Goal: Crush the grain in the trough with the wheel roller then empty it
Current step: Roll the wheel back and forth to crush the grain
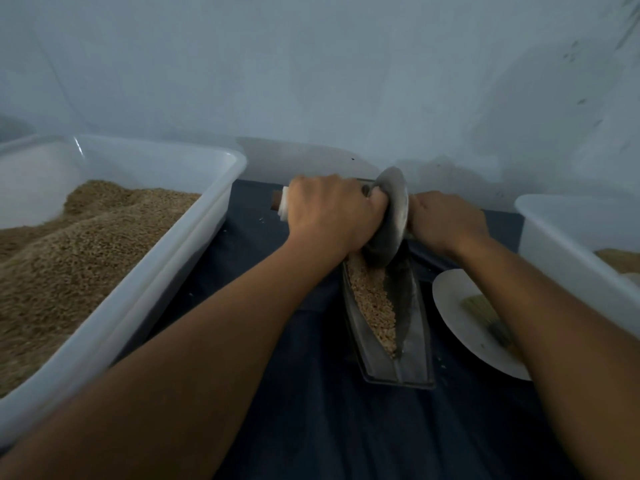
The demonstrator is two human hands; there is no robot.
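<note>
A dark metal boat-shaped trough (415,327) lies on the dark blue cloth, running away from me. Pale crushed grain (372,299) fills its groove along the left side. The grey metal wheel roller (393,216) stands on edge at the trough's far end. My left hand (332,213) grips the roller's left handle, whose wooden end wrapped in white sticks out past my knuckles. My right hand (445,220) grips the right handle, which is hidden inside my fist.
A large white tub (166,258) heaped with brown grain stands at the left. Another white tub (568,244) holding some grain stands at the right. A white plate (460,317) with a small straw brush (485,313) lies beside the trough. A pale wall rises close behind.
</note>
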